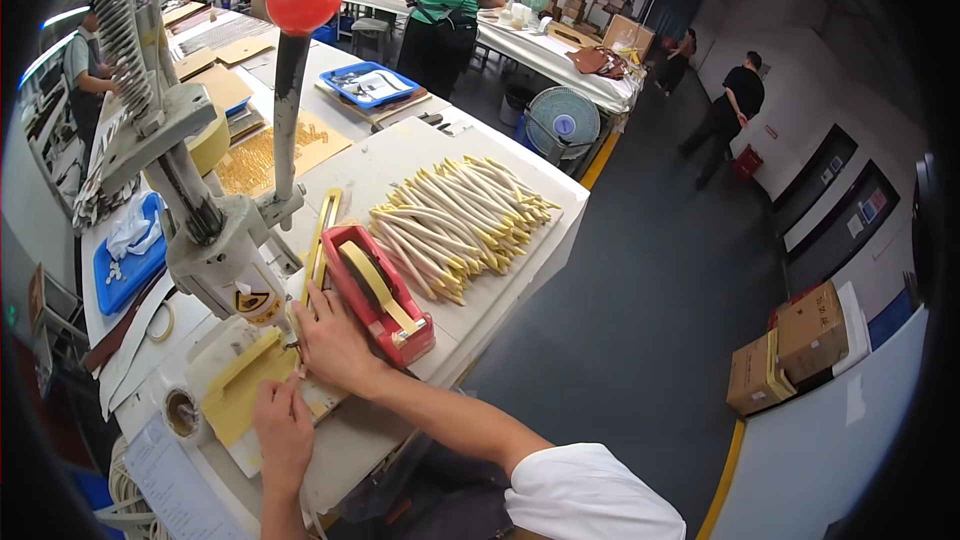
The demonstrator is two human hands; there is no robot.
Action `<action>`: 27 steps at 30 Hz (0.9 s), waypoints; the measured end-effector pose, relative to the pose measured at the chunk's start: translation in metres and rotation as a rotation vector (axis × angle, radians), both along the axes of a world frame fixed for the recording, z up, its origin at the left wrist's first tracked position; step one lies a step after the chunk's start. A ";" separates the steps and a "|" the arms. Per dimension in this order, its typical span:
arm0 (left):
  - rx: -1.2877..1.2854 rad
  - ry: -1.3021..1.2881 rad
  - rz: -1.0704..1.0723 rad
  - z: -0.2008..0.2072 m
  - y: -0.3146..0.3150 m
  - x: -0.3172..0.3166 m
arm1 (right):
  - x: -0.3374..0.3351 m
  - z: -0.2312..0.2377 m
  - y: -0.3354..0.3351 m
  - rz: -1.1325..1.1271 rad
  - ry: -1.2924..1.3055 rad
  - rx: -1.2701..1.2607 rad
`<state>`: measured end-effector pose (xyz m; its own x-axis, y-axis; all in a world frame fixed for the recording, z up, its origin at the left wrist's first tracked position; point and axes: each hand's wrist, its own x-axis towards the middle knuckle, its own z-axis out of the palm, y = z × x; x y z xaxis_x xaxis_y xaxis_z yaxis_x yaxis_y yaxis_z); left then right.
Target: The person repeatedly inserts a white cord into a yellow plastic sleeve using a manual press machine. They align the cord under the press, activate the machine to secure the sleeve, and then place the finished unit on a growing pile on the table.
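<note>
A grey hand press (225, 240) with a red-knobbed lever (303, 0) stands in front of me at the left. My left hand (284, 430) is closed in a pinch at the near side of its base, beside a yellow-taped plate (240, 385). What its fingertips grip is too small to make out. My right hand (335, 340) bends its fingers in at the foot of the press; anything between them is hidden. Right beside that hand sits a red tape dispenser (415, 345) with a yellowish roll. Beyond it lies a pile of whitish cords with yellow tips (450, 225).
A yellow ruler (318, 250) lies between press and dispenser. Blue trays (368, 83) hold small items. Small orange-brown pieces (265, 162) cover a board behind the press. A fan (562, 123) stands past the table's right edge. Several people are farther off.
</note>
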<state>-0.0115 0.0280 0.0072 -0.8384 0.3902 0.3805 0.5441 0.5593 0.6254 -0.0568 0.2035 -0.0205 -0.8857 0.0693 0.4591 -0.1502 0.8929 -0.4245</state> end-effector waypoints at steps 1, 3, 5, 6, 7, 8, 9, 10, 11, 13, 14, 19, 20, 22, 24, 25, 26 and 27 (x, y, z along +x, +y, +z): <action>0.007 0.012 -0.003 0.000 0.000 0.001 | 0.000 0.000 0.000 -0.003 0.002 0.014; 0.021 0.038 -0.006 0.001 0.001 0.001 | 0.000 -0.003 0.001 -0.002 -0.003 0.002; 0.012 0.028 0.008 0.000 0.001 0.002 | 0.000 -0.002 0.000 0.005 -0.001 -0.013; 0.007 0.023 0.018 0.000 0.001 0.002 | 0.000 0.000 0.001 0.013 0.003 -0.022; -0.006 0.044 0.025 0.001 -0.002 0.003 | 0.000 0.001 -0.002 0.029 0.003 -0.035; -0.020 0.065 0.035 0.002 -0.004 0.004 | -0.001 0.002 -0.004 0.027 0.009 -0.006; -0.034 0.086 0.050 0.004 -0.006 0.004 | -0.001 0.005 -0.002 0.030 0.015 0.021; -0.039 0.075 0.036 0.006 -0.009 0.005 | -0.002 0.007 -0.008 0.057 0.017 0.039; -0.044 0.064 0.026 0.008 -0.004 0.003 | 0.000 0.012 -0.002 0.058 0.022 0.058; -0.057 0.037 0.015 0.008 -0.001 -0.002 | 0.000 0.015 0.003 0.054 -0.007 0.068; -0.060 0.023 0.003 0.005 -0.001 -0.001 | 0.002 0.016 0.004 0.032 -0.019 0.056; -0.008 0.046 0.012 0.001 -0.008 0.004 | 0.004 0.015 -0.001 0.015 0.003 0.061; -0.009 0.054 0.022 0.000 -0.009 0.004 | 0.004 0.016 -0.003 0.024 0.006 0.061; -0.013 0.072 0.031 -0.001 -0.009 0.004 | 0.003 0.018 -0.005 0.031 0.016 0.060; -0.006 0.088 0.031 -0.001 -0.008 0.004 | 0.003 0.018 -0.004 0.023 0.014 0.071; -0.003 0.095 0.031 -0.001 -0.007 0.004 | 0.003 0.018 -0.004 0.018 0.013 0.076; -0.005 0.097 0.031 -0.001 -0.007 0.004 | 0.003 0.018 -0.003 0.020 -0.010 0.090; -0.006 0.098 0.032 -0.001 -0.007 0.004 | 0.003 0.017 -0.002 0.023 -0.033 0.105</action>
<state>-0.0075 0.0212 0.0059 -0.8096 0.3661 0.4588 0.5839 0.5815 0.5665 -0.0538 0.2018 -0.0035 -0.9011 0.0019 0.4336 -0.1588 0.9290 -0.3342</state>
